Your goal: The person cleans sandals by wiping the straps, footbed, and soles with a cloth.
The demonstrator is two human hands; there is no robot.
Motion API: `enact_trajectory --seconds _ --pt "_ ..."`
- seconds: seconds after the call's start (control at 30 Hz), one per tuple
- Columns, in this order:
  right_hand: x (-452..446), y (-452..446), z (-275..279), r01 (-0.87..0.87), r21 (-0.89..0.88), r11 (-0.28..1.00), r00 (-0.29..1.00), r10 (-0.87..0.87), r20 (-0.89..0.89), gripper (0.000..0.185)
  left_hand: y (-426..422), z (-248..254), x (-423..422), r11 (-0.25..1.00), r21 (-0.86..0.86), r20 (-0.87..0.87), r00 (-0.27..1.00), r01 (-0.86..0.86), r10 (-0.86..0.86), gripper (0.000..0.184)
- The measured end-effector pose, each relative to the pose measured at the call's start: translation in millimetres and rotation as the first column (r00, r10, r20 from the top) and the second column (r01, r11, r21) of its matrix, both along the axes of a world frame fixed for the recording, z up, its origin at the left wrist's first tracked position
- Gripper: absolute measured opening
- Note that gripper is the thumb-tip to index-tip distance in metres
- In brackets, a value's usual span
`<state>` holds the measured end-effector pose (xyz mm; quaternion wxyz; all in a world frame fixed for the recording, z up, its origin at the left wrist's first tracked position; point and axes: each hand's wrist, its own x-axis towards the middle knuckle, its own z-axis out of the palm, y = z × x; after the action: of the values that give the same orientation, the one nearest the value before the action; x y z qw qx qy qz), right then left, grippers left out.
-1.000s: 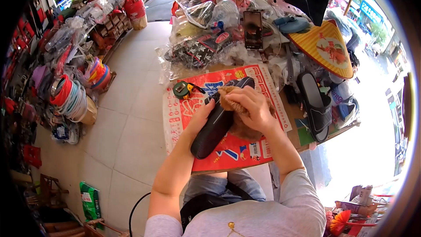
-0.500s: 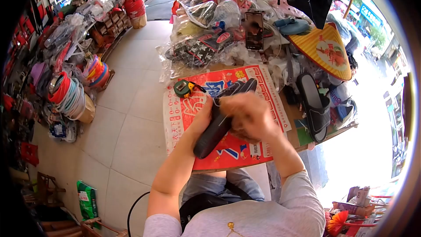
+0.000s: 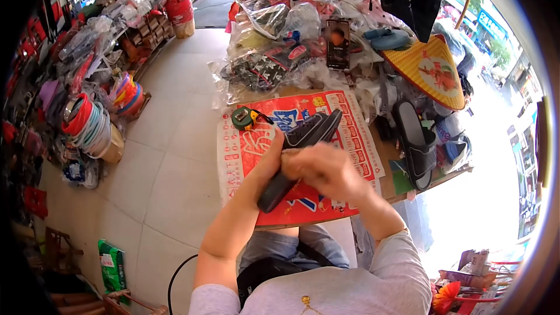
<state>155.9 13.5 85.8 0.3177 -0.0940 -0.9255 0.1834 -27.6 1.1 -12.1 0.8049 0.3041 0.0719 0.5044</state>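
A black slipper (image 3: 315, 127) is tilted diagonally above a red printed sheet (image 3: 251, 153) at the table's front. My left hand (image 3: 273, 154) grips its left side. Against the slipper's middle is my right hand (image 3: 326, 169), blurred by motion and closed on a brown cloth (image 3: 288, 163), most of which is hidden by the fingers. Just left of the slipper's far end lies a green and yellow tape measure (image 3: 245, 118). Another black slipper (image 3: 415, 143) rests at the table's right edge.
Plastic-wrapped footwear (image 3: 268, 64) is heaped at the table's back, with a phone (image 3: 338, 44) standing against it. A yellow conical hat (image 3: 430, 72) sits at the right. Buckets (image 3: 87, 122) and wrapped goods line the left side. A green bag (image 3: 112, 265) is on the floor.
My right hand has moved down and left along the slipper with the cloth, uncovering more of the slipper's far end. The cloth's hanging part no longer shows. My left hand keeps its grip.
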Motion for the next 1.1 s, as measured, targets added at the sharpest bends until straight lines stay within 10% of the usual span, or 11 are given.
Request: enact_trajectory --seconds 0.07,0.2,0.43,0.6,0.67,0.73,0.77,0.97,1.1 --pt "6 22 3 0.256 0.01 0.967 0.939 -0.246 -0.242 0.04 -9 21 17 0.923 -0.18 -0.307 0.911 -0.339 0.274 0.09" --pt "-2 27 2 0.332 0.142 0.932 0.934 -0.305 -0.185 0.036 -14 36 19 0.909 -0.156 -0.421 0.858 -0.387 0.294 0.088" --pt "-14 -28 -12 -0.054 0.073 0.996 0.998 0.057 -0.033 0.044 -11 28 13 0.964 -0.201 -0.172 0.975 -0.174 0.14 0.097" --pt "-1 16 4 0.332 0.144 0.932 0.914 -0.28 -0.295 0.044 -15 34 18 0.895 -0.19 -0.348 0.88 -0.404 0.324 0.09" --pt "-2 16 -2 0.312 0.122 0.942 0.946 -0.296 -0.128 0.045 -18 45 21 0.884 -0.191 -0.395 0.857 -0.428 0.33 0.094" --pt "-13 2 -12 0.262 0.228 0.938 0.96 -0.23 -0.16 0.045 -8 26 12 0.869 -0.196 -0.446 0.83 -0.455 0.335 0.098" --pt "-14 -7 -13 0.178 0.189 0.966 0.978 -0.152 -0.144 0.046 11 -15 -2 0.994 -0.053 -0.05 0.994 -0.099 0.096 0.097" --pt "-9 -17 -14 -0.205 -0.081 0.975 0.978 0.202 -0.046 0.049 -4 11 0 0.965 -0.185 -0.129 0.978 -0.185 0.163 0.101" --pt "-3 14 -3 0.202 0.072 0.977 0.945 -0.175 -0.278 0.044 -3 7 3 0.929 -0.177 -0.166 0.94 -0.325 0.297 0.101"
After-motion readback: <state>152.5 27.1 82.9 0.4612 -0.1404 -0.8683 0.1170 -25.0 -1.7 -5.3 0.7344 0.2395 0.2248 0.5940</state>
